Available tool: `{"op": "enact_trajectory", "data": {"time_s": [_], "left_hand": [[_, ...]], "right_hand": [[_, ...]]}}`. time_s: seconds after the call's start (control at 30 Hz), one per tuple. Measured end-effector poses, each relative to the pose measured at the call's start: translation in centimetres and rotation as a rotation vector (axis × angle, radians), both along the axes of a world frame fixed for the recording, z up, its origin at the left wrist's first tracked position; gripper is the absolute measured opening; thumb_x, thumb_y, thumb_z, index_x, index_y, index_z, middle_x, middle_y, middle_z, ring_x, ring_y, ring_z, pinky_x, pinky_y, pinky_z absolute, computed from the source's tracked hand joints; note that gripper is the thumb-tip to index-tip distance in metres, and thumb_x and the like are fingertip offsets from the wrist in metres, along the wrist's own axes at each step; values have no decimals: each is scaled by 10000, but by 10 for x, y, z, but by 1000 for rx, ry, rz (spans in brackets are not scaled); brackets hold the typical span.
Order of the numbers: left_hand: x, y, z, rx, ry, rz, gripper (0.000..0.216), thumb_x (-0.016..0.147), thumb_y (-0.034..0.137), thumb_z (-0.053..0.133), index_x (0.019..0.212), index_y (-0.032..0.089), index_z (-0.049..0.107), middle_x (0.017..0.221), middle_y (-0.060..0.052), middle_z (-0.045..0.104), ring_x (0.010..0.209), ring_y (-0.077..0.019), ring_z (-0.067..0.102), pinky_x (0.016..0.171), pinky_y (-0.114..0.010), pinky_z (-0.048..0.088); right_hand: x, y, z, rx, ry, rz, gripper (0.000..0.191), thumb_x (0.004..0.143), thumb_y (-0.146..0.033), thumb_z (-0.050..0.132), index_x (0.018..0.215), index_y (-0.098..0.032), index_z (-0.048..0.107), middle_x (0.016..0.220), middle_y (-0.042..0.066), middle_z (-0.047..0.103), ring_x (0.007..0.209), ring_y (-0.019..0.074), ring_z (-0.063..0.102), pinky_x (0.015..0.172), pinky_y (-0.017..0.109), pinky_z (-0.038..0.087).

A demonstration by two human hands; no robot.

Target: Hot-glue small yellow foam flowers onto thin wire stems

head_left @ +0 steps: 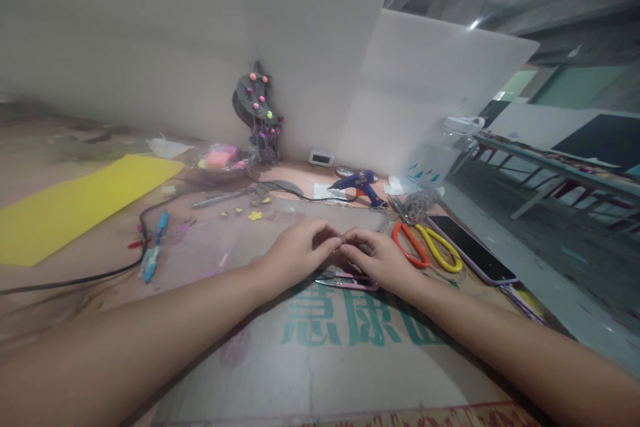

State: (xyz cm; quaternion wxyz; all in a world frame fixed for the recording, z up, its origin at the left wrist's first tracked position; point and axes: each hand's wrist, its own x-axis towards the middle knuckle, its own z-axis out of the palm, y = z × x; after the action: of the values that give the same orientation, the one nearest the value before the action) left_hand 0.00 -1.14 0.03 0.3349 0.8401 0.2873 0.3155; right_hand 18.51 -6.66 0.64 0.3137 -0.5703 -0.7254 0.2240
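Observation:
My left hand [299,250] and my right hand [376,257] meet fingertip to fingertip over the middle of the board. Both are pinched on something small and greyish, too tiny to name. Just beneath them lies a pair of pink-handled thread snips [347,281], partly covered by my right hand. Right of that hand are the scissors' handles, one loop orange-red [411,245] and one yellow [440,248]. A blue hot glue gun [361,185] rests behind the hands, with a small yellow flower piece [255,215] to the left of it.
A grey crescent ornament with pompoms [256,103] stands against the white partition [310,27]. Yellow sheet [90,207], blue pen [157,247] and black cable [100,277] lie left. A phone [473,250], grey yarn [421,203] and clear bottle [433,153] occupy the right edge.

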Motion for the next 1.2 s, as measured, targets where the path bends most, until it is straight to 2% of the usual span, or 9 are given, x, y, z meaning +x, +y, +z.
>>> {"op": "enact_trajectory", "data": {"time_s": [0.9,1.2], "left_hand": [[0,1,-1,-11,3,-7,214,892,344,500,907,183,641,909,-30,693,837,-186,612,706,-277,439],[1,1,1,-17,1,3,219,889,353,506,921,180,636,896,-29,685,820,-182,605,686,-275,427]], "right_hand": [[-1,0,2,-1,-10,12,181,871,-324,527,832,-184,635,737,3,665,684,148,600,640,242,462],[-1,-1,2,12,35,-28,165,859,-319,528,840,-188,628,733,5,659,670,150,602,611,241,468]]}}
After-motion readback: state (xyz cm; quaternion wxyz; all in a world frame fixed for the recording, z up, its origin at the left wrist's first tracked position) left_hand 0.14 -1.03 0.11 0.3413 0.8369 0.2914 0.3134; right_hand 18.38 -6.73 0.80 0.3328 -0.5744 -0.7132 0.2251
